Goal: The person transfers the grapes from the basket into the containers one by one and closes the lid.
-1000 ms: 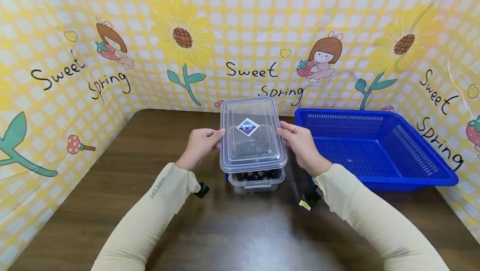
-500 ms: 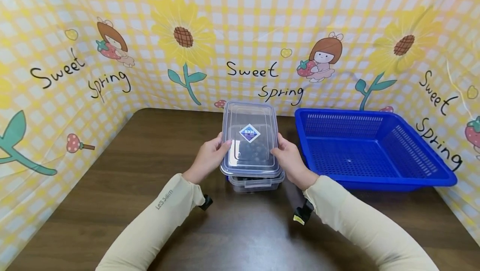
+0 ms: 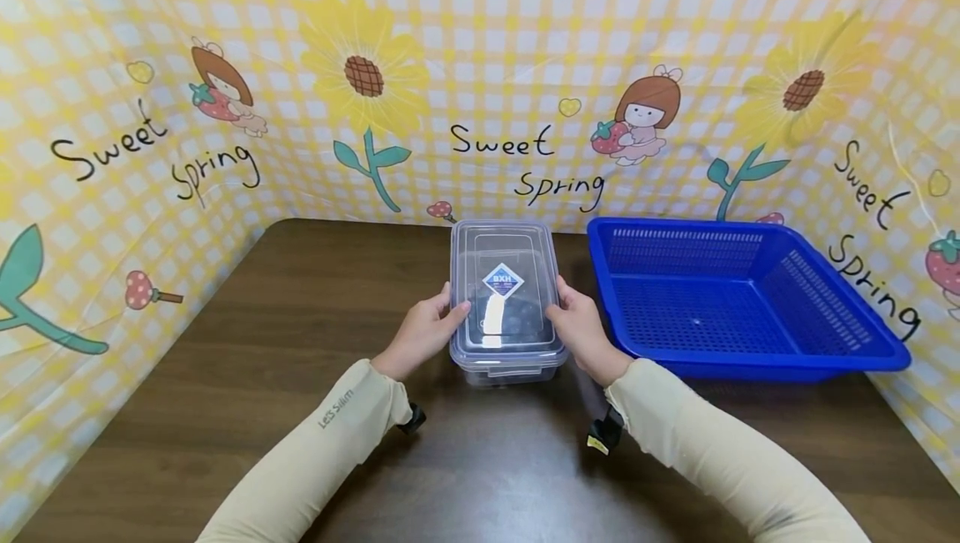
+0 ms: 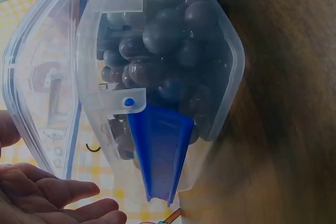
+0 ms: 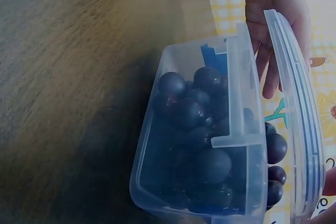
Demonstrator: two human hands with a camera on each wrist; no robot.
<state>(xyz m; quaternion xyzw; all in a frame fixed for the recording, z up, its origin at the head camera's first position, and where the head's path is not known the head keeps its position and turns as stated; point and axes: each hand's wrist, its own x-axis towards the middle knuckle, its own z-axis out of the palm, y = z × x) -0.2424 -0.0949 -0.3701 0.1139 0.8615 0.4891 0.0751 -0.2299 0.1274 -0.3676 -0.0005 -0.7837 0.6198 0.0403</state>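
A clear lid point(image 3: 519, 314) with a diamond-shaped BXH sticker is over a clear plastic food box point(image 3: 513, 375) on the table. My left hand point(image 3: 422, 333) holds the lid's left edge, its thumb on top. At the right edge my right hand point(image 3: 587, 334) grips the lid likewise. Both wrist views show a gap between lid and box rim. Dark round grapes point(image 5: 214, 166) fill the box, some rising above its rim in the right wrist view. A blue latch point(image 4: 160, 150) hangs unfastened from the box in the left wrist view.
To the right of the box stands a blue perforated basket point(image 3: 750, 359). Brown wooden table point(image 3: 337, 276) lies under everything. A yellow checked cloth point(image 3: 480, 51) with printed flowers and lettering hangs behind and at both sides.
Both hands have lowered the lid towards me and down over the box. The grapes and back rim seen earlier in the head view are now covered by it.
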